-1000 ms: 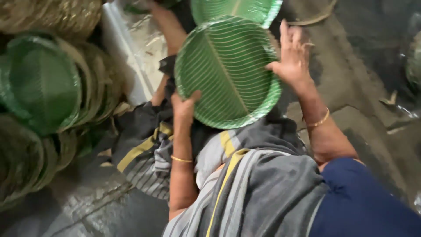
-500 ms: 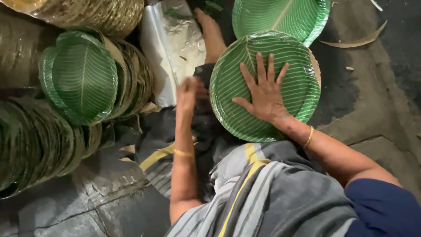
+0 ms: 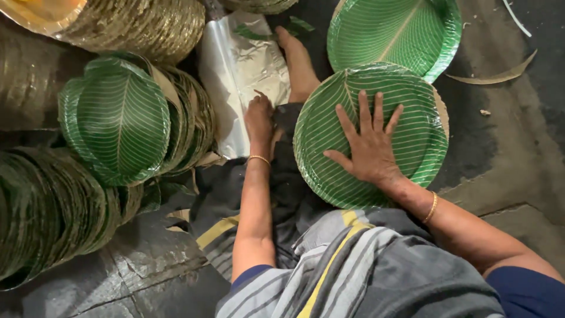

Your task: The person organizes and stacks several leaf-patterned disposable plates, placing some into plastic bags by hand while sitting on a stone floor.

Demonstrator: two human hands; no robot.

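Your right hand point(image 3: 369, 154) lies flat, fingers spread, on a round green leaf-patterned plate point(image 3: 329, 171) resting on your lap. Your left hand point(image 3: 259, 118) rests loosely curled, grasping nothing, beside a silver foil sheet point(image 3: 235, 76).

Dim soft light, foil sheet point(image 3: 235, 76) glaring, corners shadowed, mostly sharp

Gold bangles point(image 3: 432, 207), blue sleeves, striped wrap.

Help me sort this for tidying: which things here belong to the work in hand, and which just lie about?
In hand: green leaf-pattern plate under right hand; silver foil sheet by left hand; plate stacks.
Lying about: dry leaf strip; floor scraps.
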